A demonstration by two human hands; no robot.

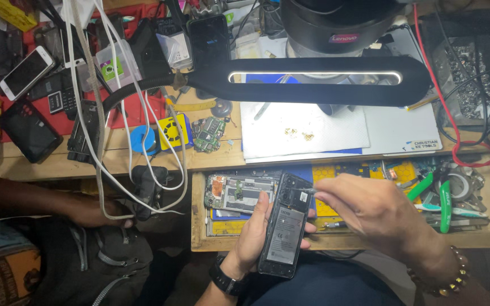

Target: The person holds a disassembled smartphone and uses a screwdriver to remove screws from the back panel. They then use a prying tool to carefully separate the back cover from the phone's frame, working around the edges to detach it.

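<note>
My left hand [253,235] grips a black opened phone [284,226] from below, back side up, with a grey battery showing in its middle. My right hand [370,212] hovers over the phone's top end, fingertips pinched near its upper right corner; whatever sits between them is too small to make out. Both hands are above an open wooden drawer [199,241]. Behind the phone, inside the drawer, lies another opened phone frame [239,192] with its boards exposed.
Another person's arm and hand [94,212] reach in from the left, by white cables [143,141]. Green-handled pliers [443,198] and tape lie in the drawer's right side. A black lamp bar [313,79], white mat [307,127], circuit board [208,133] and several phones crowd the bench.
</note>
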